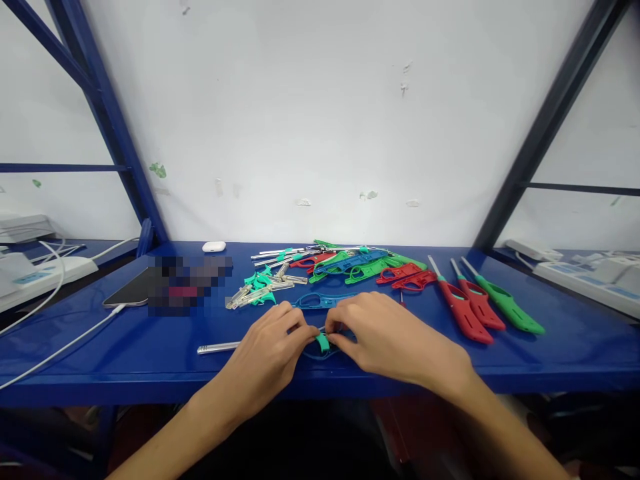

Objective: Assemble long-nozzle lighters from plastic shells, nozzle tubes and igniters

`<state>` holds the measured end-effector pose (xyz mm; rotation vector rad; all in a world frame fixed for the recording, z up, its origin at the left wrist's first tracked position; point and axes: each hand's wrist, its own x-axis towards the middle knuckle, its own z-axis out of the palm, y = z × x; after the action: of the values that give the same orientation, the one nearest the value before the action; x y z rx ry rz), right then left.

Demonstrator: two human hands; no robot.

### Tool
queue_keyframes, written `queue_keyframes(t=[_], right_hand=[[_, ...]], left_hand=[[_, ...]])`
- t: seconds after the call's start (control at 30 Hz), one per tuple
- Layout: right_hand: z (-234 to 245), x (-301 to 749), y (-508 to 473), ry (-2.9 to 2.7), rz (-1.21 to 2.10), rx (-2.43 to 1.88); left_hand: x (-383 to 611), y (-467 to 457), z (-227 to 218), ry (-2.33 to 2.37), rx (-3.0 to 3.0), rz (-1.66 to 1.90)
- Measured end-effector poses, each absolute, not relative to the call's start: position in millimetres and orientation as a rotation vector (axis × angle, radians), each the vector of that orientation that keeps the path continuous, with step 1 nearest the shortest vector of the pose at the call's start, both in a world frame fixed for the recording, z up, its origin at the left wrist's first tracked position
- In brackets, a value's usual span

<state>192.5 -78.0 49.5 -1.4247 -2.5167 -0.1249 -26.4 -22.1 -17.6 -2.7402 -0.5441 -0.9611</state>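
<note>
Close to the table's front edge, both hands meet over a blue lighter casing half (320,355), mostly covered by my fingers. A small green trigger (323,343) sits in it, between my fingertips. My left hand (274,343) pinches at the trigger's left side, thumb and index finger closed. From the other side my right hand (373,333) bends its fingers into a pinch; whatever small part they grip is hidden. A silver metal tube (217,347) sticks out leftward from under my left hand. Just behind the hands lies another blue casing half (320,301).
Red, green and blue casing halves (367,267) are heaped behind, beside metal tubes (280,253). Clear fuel tanks and green triggers (263,288) lie left of them. Long-nosed lighters (465,310) lie at right. A phone (133,290) with a cable and a white earphone case (214,247) are left.
</note>
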Motion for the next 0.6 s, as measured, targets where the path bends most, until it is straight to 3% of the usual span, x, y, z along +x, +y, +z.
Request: queue_keyframes(t=[0.27,0.6], right_hand=[[65.0,182.4,-60.5,-2.68,-0.178,-1.48],[39.2,186.4,-77.8,-2.452,-0.173,-1.541]], left_hand=[[-27.3,-24.6,-16.8,-0.55,-2.754,-0.948],[-27.6,-26.7,-12.1,-0.562,-2.806,-0.936]])
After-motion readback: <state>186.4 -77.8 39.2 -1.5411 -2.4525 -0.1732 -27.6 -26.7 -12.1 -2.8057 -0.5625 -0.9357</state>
